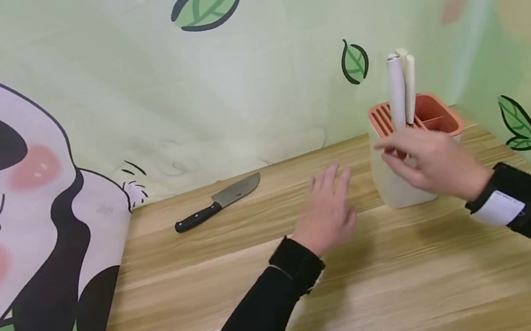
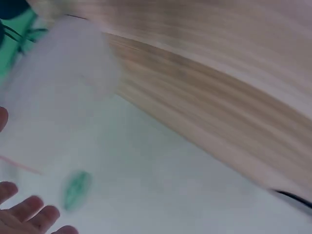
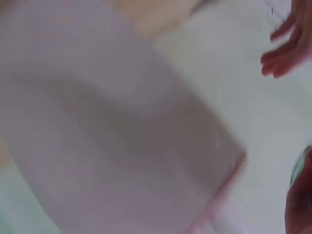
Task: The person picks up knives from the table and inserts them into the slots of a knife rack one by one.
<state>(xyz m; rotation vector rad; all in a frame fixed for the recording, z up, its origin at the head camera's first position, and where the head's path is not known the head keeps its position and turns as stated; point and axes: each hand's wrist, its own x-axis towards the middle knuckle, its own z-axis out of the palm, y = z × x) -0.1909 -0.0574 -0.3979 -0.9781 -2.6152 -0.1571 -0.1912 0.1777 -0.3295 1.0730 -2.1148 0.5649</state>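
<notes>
A white knife holder [image 1: 401,181] with an orange slotted top [image 1: 382,117] stands upright on the table's right side. Several white handles [image 1: 396,90] rise from its slots; what is below them is hidden inside. My right hand [image 1: 437,161] is in front of the holder, near its top, fingers loosely bent and nothing in them. My left hand [image 1: 324,211] hovers over the table left of the holder, its fingers extended and holding nothing. Farther left lies a kitchen knife [image 1: 238,190] with a black handle, blade pointing right. The right wrist view is mostly filled by the blurred holder wall [image 3: 112,112].
The wood-grain table [image 1: 175,318] meets a pale green backdrop [image 1: 273,83] printed with leaves. A large printed panda [image 1: 42,206] covers the left side. Behind the holder's slots is an open orange compartment [image 1: 435,104] with a divider.
</notes>
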